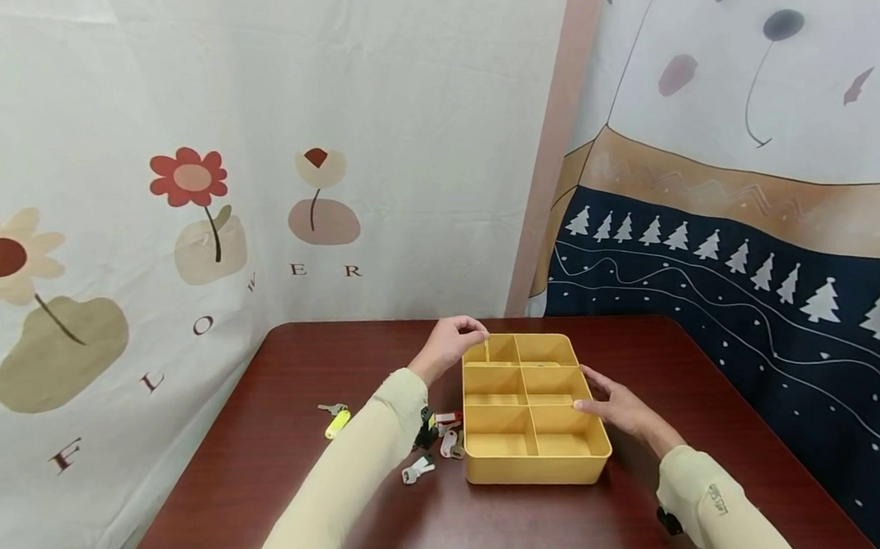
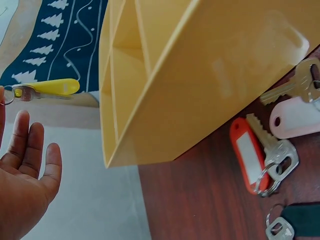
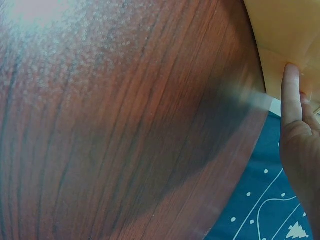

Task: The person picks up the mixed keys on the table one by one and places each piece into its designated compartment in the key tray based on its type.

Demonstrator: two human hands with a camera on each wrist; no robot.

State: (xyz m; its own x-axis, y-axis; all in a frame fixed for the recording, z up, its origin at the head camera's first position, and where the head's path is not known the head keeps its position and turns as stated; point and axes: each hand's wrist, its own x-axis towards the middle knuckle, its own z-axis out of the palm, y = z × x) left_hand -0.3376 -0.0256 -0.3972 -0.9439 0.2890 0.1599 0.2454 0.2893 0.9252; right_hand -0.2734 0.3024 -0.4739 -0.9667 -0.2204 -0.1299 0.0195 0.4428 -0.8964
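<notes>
Above the far left compartment of a yellow divided box, my left hand pinches a key ring between thumb and fingertip. From it hangs a key with a yellow tag, sticking out past the fingers in the left wrist view. The other fingers of that hand are loosely bent. At the box's right side, my right hand holds the wall, its thumb over the rim and its fingers along the outside. A straight finger lies against the box in the right wrist view.
Left of the box lie several tagged keys: a red-tagged key, a pale pink tag with a brass key, and a key with a dark green tag. Farther left is a key with a bright yellow tag. Printed curtains stand behind the brown table.
</notes>
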